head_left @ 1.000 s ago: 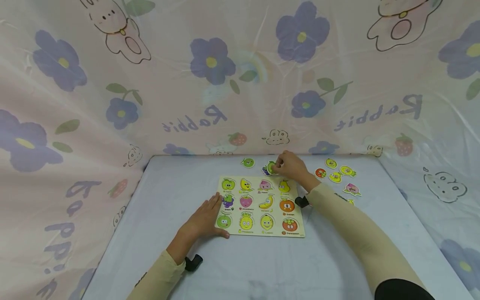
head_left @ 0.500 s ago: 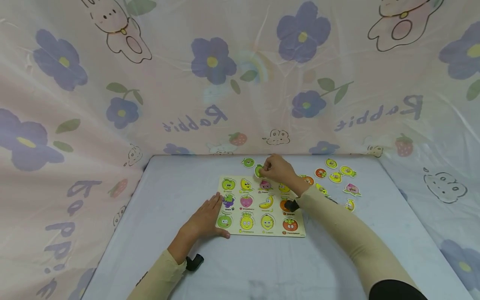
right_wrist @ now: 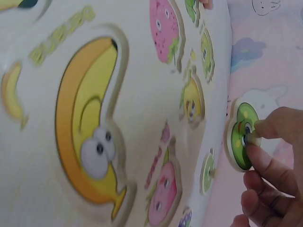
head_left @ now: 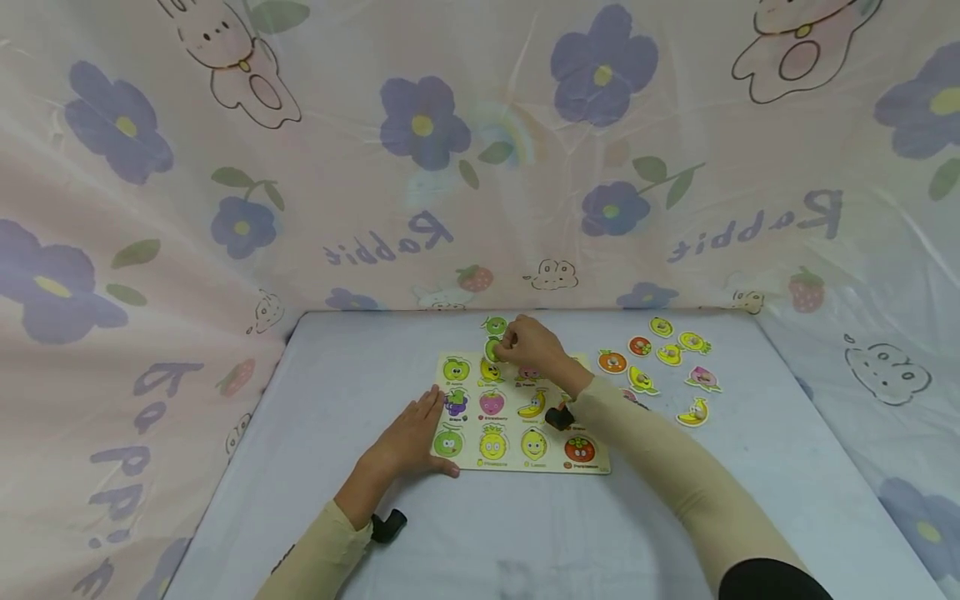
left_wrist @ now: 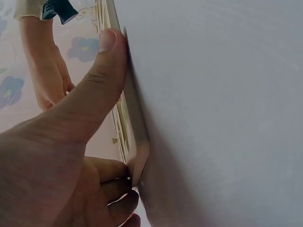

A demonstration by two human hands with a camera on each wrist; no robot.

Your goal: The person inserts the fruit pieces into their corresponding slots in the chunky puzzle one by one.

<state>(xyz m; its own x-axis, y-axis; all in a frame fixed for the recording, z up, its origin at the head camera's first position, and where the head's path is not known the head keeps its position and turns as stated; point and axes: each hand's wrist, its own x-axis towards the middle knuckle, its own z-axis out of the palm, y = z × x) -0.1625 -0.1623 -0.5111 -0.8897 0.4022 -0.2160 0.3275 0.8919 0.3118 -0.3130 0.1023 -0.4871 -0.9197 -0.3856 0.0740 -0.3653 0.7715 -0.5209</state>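
Note:
My right hand (head_left: pixel 534 346) pinches the small knob of a green fruit puzzle piece (right_wrist: pixel 245 137) with a face on it, holding it tilted above the far edge of the puzzle board (head_left: pixel 471 461). In the head view, this green piece (head_left: pixel 492 349) hangs near the upper left of the board, just in front of another green piece (head_left: pixel 495 325) on the table. My left hand (head_left: pixel 405 437) holds the board's near left corner, its fingers along the left side and its thumb (left_wrist: pixel 106 61) against the near edge. The board shows printed fruits in shallow recesses, including a banana (right_wrist: pixel 87 127).
Loose knobbed fruit pieces lie right of the board, including an orange (head_left: pixel 612 361), a peach (head_left: pixel 703 379) and a banana piece (head_left: pixel 692 412). A grape piece (right_wrist: pixel 185 220) lies beyond the board. A printed curtain (head_left: pixel 480 192) rises behind the white table (head_left: pixel 360 358).
My right hand has moved left along the far edge of the board, carrying the green piece, uncovering loose pieces on the right. The left hand has stayed at the board's corner.

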